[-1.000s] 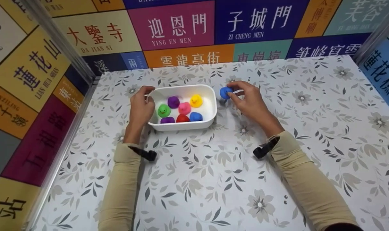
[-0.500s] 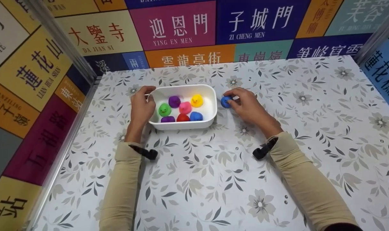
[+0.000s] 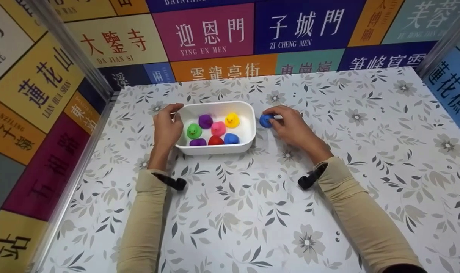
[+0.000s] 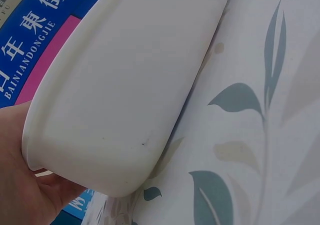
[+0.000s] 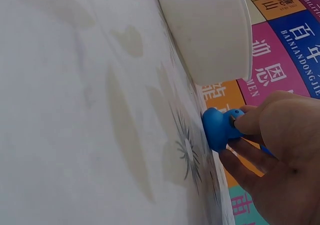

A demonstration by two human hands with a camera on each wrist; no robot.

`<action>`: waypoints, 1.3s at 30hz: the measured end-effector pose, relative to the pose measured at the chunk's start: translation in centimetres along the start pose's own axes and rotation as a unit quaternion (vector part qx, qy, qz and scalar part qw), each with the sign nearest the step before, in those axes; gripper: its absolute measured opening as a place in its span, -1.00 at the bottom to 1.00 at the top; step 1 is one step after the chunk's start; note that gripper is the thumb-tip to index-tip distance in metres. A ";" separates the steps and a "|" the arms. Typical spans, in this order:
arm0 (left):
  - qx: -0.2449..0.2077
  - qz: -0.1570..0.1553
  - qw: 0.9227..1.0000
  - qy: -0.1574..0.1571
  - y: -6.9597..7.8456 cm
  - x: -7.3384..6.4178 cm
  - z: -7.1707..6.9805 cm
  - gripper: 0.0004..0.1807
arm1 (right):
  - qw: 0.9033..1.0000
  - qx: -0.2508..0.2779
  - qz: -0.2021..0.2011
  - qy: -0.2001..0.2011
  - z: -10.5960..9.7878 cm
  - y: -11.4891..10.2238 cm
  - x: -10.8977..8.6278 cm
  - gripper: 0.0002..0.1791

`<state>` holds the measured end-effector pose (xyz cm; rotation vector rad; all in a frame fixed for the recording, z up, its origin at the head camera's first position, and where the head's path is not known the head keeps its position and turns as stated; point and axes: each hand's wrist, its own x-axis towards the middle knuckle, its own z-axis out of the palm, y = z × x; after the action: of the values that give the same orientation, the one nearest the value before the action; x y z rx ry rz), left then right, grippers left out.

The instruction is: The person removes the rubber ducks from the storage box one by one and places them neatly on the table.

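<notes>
A white plastic tub [image 3: 214, 148] stands on the table with several small rubber ducks inside: a green one [image 3: 194, 131], a yellow one [image 3: 232, 120], a pink one [image 3: 218, 128], plus purple, red and blue ones. My left hand [image 3: 167, 125] grips the tub's left end, thumb and fingers at the rim; the left wrist view shows the tub's outer wall [image 4: 125, 85]. Just right of the tub, my right hand [image 3: 292, 123] pinches a blue rubber duck [image 5: 216, 128] by its head. That duck's base touches the tabletop, upright.
The table [image 3: 230, 212] has a white cover printed with grey leaves and flowers. Panels with large Chinese lettering [image 3: 211, 32] rise behind the table and along its left and right sides. A black wrist camera [image 3: 309, 179] sits at each cuff.
My right hand has lowered the blue duck from just above the table onto its surface beside the tub. The left hand stays at the tub's end.
</notes>
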<state>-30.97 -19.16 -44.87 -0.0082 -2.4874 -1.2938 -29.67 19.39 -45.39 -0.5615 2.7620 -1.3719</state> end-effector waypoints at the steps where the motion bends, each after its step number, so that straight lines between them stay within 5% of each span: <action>1: 0.000 0.001 1.000 0.000 0.0 0.0 0.0 -0.62 | 1.000 0.002 0.000 0.002 0.0 0.0 0.0 -0.63; 18: -0.004 0.009 1.000 0.001 0.0 0.4 0.0 -0.59 | 1.000 -0.002 0.011 0.012 0.0 -0.1 0.0 -0.64; 27: -0.013 0.003 1.000 0.006 -0.3 0.3 0.2 -0.60 | 0.997 -0.062 -0.031 0.031 0.0 -0.9 -0.1 -0.52; 39: -0.030 0.001 1.000 0.001 -0.4 0.2 0.2 -0.61 | 0.996 -0.043 -0.070 0.034 0.5 -3.7 -0.3 -0.55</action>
<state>-31.32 -19.27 -45.22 -0.0249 -2.4447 -1.3671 -28.15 17.07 -42.92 -0.7377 2.8971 -1.3263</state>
